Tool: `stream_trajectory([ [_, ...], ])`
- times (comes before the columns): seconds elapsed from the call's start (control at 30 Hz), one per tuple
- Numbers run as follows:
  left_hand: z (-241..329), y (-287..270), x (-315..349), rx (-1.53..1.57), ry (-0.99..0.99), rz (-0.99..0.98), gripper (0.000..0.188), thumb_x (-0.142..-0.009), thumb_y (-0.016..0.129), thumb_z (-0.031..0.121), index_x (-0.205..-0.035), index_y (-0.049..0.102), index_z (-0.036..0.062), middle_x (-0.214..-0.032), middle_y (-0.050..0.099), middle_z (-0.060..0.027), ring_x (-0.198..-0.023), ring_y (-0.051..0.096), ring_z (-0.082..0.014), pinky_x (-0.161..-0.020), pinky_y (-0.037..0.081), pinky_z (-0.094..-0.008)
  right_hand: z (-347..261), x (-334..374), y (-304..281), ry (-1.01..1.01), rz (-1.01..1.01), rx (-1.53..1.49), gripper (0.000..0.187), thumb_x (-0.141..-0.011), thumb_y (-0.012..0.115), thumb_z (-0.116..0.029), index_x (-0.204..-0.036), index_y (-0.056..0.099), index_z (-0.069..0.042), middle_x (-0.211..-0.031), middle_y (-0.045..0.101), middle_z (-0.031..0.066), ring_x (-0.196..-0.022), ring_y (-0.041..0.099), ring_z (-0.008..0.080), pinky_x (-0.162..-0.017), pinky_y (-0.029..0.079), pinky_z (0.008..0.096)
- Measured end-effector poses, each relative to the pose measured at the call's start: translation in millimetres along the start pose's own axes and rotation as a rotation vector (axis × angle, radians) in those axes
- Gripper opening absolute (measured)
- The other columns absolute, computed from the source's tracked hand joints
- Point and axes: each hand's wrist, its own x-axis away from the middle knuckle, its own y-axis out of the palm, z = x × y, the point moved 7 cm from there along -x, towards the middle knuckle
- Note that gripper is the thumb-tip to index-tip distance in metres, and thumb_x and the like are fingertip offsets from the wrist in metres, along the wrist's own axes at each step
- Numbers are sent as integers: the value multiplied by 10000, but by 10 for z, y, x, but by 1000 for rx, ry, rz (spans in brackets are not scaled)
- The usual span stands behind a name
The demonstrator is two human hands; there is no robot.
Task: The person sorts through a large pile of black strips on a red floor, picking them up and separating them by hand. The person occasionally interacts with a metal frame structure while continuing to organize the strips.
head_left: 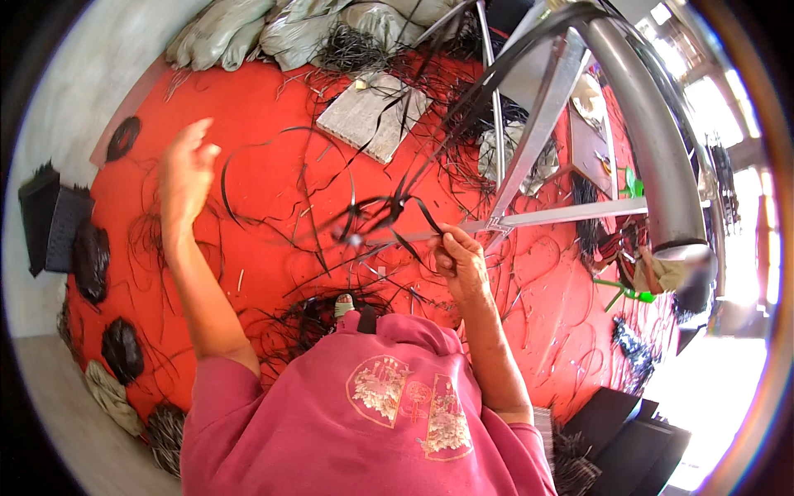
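My right hand (460,261) pinches a flat black plastic strip (423,211) between thumb and fingertips, in front of my chest. That strip curves up into a knotted bunch of black strips (398,201) hanging from above, just to the left of the hand. Some of the bunch is smeared by motion. Out to the left, my left hand (188,169) is raised with its fingers stretched out and its thumb apart. Nothing shows in it. Between the left hand and the bunch, a thin black strip (225,186) makes a wide loop.
A grey metal frame (538,124) with a thick curved tube (657,124) rises at the right. Loose black strips litter the red floor (273,165). A grey slab (374,116) and stuffed white sacks (302,37) lie ahead. Black bundles (122,349) sit along the left wall.
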Motion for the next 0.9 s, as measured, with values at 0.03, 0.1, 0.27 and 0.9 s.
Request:
stream_trajectory([
  [0.03,-199,-46,-58,389,-65,146,376,-810,523,-35,-1184,509,7,-1062,601,-139,-1001,570,-221,-864,453,-315,17,3,-39,6,12,10,214,-896,494,-94,-1080,560,-6,-835,633,103,-508,380,53,-418,301,172],
  [0.1,382,235,-3,970,1,80,434,-798,629,112,-1193,491,-4,-1113,563,-103,-1067,515,-186,-932,384,-346,77,17,-32,35,16,70,213,-894,503,-117,-1069,569,-16,-821,640,85,-516,432,54,-432,343,171],
  [0.27,1695,1805,616,1262,8,-802,733,-720,745,303,-1276,388,-13,-1037,567,-67,-988,512,-134,-862,395,-255,339,-44,564,152,-160,208,254,-887,522,-175,-1108,547,-53,-831,618,20,-620,529,71,-513,416,182],
  [0.9,450,1102,-1038,994,-50,-357,372,-909,478,395,-812,547,42,-507,294,73,-426,305,-35,-395,283,-196,-870,358,-943,-699,550,1186,181,-791,612,-202,-892,574,-55,-507,433,26,-442,406,81,-429,380,282],
])
